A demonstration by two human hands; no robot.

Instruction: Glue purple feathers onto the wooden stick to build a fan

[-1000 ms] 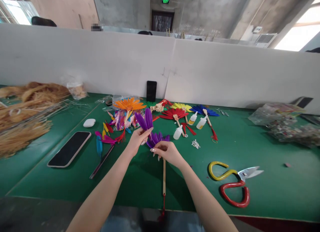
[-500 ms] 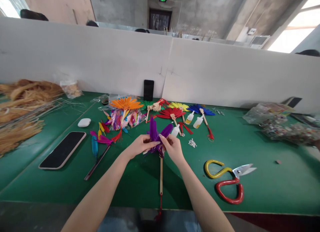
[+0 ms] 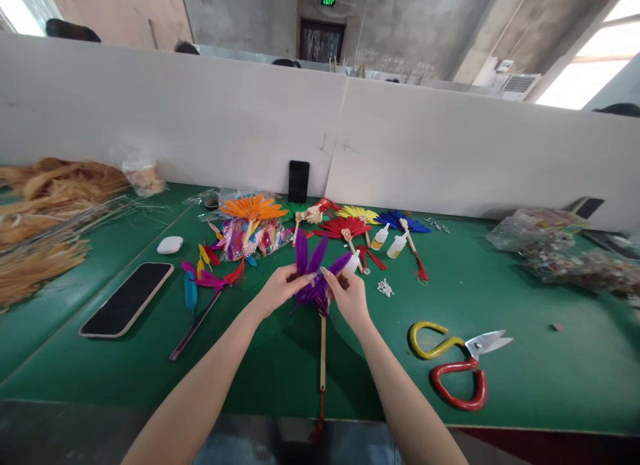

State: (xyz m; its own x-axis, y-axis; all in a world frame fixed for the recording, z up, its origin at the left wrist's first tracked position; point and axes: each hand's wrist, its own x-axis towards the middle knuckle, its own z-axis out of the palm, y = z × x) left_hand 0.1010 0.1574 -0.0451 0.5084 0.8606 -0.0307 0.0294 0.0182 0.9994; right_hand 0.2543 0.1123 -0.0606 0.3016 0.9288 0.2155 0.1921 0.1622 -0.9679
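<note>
Between my hands is a purple feather fan [image 3: 316,257], its feathers fanned upward. Its light wooden handle [image 3: 323,351] points toward me, and a red tassel [image 3: 321,411] hangs from the end past the table edge. My left hand [image 3: 283,288] pinches feathers on the fan's left side. My right hand [image 3: 347,293] pinches the right side with thumb and finger. A white glue bottle [image 3: 353,261] stands just behind my right hand, partly hidden. Small white beads [image 3: 385,287] lie in a pile to the right of that hand.
Finished-looking fans in orange [image 3: 253,208], red [image 3: 346,227] and blue [image 3: 403,219] lie behind. Scissors [image 3: 450,365] rest at right, open-bladed. A phone [image 3: 127,299], earbud case [image 3: 170,245] and loose feathers [image 3: 191,291] are at left. A white partition [image 3: 425,145] borders the green table.
The purple feathers have spread wider, with more of them standing apart. My fingers have shifted slightly on the fan, still pinching it. The camera view has moved a little.
</note>
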